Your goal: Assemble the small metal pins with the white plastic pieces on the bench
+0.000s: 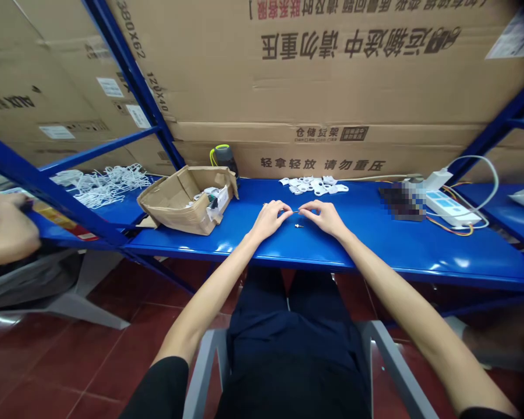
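My left hand (271,216) and my right hand (324,216) rest on the blue shelf (367,244), fingertips pinched toward each other. Between them runs a thin wire-like piece (295,212), held at both ends. A tiny metal part (298,226) lies on the shelf just below the fingers. Behind my hands sits a heap of several small white plastic pieces (314,185).
An open cardboard box (187,201) with white parts stands at the left, a dark cup (224,156) behind it. White hangers (105,181) are piled further left. A power strip (449,208) with cables lies at the right. Another person's arm (4,230) is at the far left. Big cartons fill the back.
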The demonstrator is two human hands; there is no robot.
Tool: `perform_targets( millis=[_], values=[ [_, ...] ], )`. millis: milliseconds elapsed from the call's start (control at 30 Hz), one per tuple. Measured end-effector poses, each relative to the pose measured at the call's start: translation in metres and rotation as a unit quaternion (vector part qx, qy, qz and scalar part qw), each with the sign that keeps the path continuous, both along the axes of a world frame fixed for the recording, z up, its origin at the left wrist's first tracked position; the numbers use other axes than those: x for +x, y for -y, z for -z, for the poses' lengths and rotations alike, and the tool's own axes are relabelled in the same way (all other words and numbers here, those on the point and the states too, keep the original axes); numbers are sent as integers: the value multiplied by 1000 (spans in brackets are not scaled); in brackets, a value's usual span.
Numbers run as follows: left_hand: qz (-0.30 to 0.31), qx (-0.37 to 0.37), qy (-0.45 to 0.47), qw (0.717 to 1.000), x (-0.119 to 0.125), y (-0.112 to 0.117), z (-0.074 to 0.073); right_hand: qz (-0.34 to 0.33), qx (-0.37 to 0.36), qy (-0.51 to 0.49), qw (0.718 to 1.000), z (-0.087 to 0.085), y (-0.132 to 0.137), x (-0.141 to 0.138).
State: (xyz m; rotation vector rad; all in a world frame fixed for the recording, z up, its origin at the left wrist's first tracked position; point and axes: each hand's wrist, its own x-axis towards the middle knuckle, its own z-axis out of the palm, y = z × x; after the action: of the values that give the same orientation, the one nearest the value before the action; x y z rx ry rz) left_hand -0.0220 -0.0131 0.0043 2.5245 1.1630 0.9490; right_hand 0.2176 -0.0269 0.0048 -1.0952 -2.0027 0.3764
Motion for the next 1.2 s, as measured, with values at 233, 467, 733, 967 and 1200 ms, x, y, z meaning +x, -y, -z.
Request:
perform_targets(
  millis=[233,467,733,967,1200],
  values=[
    [3,-16,88,996,9,2,2,-14,-55,-103,993,-6,6,-4],
    [-2,-35,91,995,8,2,2,-21,-60,-129,990,-4,6,-6],
    [8,-23,82,996,7,4,1,-18,-65,-121,990,-2,4,-4],
    [-7,-40,93,995,8,4,-1,-30,-44,-103,993,-1,5,-4],
    [4,-27,107,994,7,3,1,-24,-60,-112,992,-2,5,-5]
  ],
)
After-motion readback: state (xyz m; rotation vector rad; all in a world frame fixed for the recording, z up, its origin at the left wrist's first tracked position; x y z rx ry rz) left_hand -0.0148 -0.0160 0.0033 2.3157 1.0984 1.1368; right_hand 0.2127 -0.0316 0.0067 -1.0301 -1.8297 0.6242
